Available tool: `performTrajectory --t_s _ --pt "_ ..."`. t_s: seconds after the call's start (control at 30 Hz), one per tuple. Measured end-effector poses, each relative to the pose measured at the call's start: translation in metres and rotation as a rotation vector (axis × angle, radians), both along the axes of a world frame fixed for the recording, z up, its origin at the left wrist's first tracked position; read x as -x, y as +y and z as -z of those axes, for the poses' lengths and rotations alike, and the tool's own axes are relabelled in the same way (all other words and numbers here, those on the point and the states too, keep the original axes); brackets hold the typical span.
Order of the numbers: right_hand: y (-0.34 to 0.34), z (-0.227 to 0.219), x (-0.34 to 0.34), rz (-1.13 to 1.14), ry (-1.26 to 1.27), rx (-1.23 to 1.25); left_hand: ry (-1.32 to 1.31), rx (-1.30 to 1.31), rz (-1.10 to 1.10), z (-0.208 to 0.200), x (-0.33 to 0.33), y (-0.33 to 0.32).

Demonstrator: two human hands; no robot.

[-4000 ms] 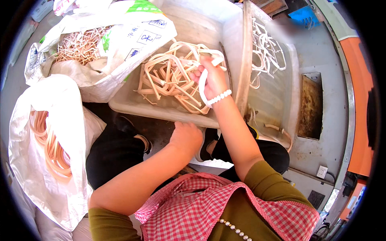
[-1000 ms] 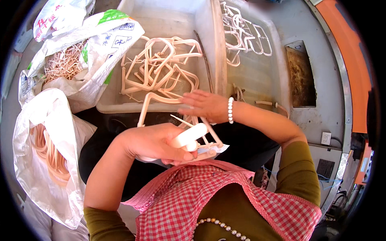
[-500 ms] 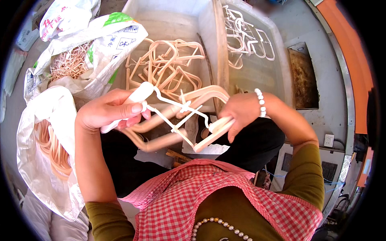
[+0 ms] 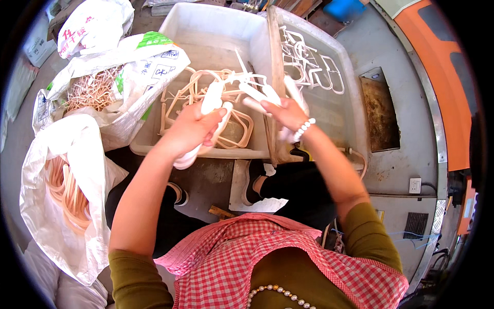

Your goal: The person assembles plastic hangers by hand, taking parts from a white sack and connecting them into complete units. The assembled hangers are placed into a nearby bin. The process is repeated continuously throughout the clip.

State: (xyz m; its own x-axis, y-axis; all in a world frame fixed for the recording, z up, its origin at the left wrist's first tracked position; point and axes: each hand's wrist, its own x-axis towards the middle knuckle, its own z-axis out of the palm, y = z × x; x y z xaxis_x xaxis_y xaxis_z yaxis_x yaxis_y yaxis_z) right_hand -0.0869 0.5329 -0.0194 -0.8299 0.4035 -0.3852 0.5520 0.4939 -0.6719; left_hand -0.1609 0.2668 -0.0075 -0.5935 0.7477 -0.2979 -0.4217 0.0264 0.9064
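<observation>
Over the left tub, my left hand is closed around pale bent plastic pieces, smooth and tube-like. My right hand is closed on similar pale plastic pieces, partly blurred, and wears a white bead bracelet. Between the hands spans a thin white branching plastic strip, one tip pointing up. Whether it is still joined to the pieces at both sides, I cannot tell. Beneath them, several beige bent plastic loops lie tangled in the left tub.
White bent pieces lie in the right tub, which holds water. At left, one sack contains thin branching scraps; another sack contains beige loops. A wall socket and orange panel stand right.
Both hands have moved forward from above my lap to over the tubs, carrying the plastic pieces. The pieces, spread out sideways before, now point up and away from me.
</observation>
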Motion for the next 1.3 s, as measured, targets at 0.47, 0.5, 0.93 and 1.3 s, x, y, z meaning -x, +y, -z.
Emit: performTrajectory --t_s 0.47,0.5,0.93,1.3 --pt "-0.032 -0.098 -0.061 -0.223 -0.087 0.744 -0.064 0.007 0.023 0.0 0.029 -0.028" --pt "-0.019 -0.095 -0.059 -0.165 0.101 0.782 -0.074 -0.028 0.039 0.003 0.028 -0.023" --pt "-0.007 -0.007 -0.006 0.175 0.469 -0.023 -0.154 0.019 0.075 0.007 -0.021 0.006" --pt "0.136 -0.048 -0.041 -0.252 -0.269 -1.077 1.167 0.523 -0.126 0.025 0.03 -0.074"
